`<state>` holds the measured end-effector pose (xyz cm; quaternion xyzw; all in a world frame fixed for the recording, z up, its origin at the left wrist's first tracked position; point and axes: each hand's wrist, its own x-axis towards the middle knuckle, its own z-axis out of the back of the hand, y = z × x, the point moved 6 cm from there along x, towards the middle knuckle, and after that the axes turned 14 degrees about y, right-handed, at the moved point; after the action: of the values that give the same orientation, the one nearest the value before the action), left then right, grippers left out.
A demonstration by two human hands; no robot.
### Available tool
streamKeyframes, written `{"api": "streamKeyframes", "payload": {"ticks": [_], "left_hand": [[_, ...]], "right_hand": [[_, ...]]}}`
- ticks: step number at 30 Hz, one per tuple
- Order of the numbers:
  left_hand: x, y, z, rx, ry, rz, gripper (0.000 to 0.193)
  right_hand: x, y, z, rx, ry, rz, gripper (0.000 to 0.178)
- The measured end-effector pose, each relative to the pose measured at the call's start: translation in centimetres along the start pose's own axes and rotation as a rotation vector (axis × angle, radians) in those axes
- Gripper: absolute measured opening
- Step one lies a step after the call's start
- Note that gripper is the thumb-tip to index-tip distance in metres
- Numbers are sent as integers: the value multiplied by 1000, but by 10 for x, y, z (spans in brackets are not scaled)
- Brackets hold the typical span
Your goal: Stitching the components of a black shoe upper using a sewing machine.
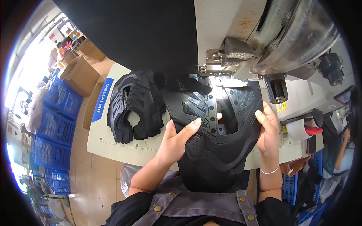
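A black shoe upper (211, 148), with lace holes along its opening, lies under the lit needle area of a sewing machine (241, 56). My left hand (173, 142) grips its left side, thumb on top beside the lace holes; a fingertip shows through the opening and the other fingers are hidden underneath. My right hand (268, 130) holds the right edge, thumb on top and fingers round the outer side. The upper's near end hangs over the table edge toward my apron. The needle itself is lost in glare.
Left of the work, a stack of black shoe uppers (139, 107) rests on the pale sewing table (105, 145). Blue plastic crates (54, 130) and a cardboard box (81, 75) stand beyond it on the left. A black panel (132, 34) covers the upper middle. Another person's arm (342, 148) shows far right.
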<state>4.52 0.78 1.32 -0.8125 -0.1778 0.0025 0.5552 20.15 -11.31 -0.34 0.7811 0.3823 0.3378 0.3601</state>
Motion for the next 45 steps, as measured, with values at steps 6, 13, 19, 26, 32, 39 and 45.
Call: {"api": "streamKeyframes", "payload": {"ticks": [6, 13, 19, 26, 32, 39, 45], "left_hand": [[0, 2, 3, 7, 26, -7, 34], [2, 4, 3, -8, 16, 54, 34], [-9, 2, 8, -18, -75, 27, 25], [-17, 8, 10, 106, -206, -117, 25], [-15, 7, 15, 343, -208, -171, 22], [-5, 6, 20, 311, -205, -160, 22], [1, 0, 19, 368, -182, -143, 23]], "right_hand": [[-16, 0, -10, -65, -1, 44, 34], [-29, 3, -5, -444, -93, 153, 43], [-32, 12, -15, -618, -137, 197, 48], [-29, 13, -18, -633, -107, 186, 47], [-26, 9, -11, -561, -146, 169, 47], [-20, 8, -3, -626, -233, 206, 47], [-6, 13, -10, -554, -108, 204, 40]]}}
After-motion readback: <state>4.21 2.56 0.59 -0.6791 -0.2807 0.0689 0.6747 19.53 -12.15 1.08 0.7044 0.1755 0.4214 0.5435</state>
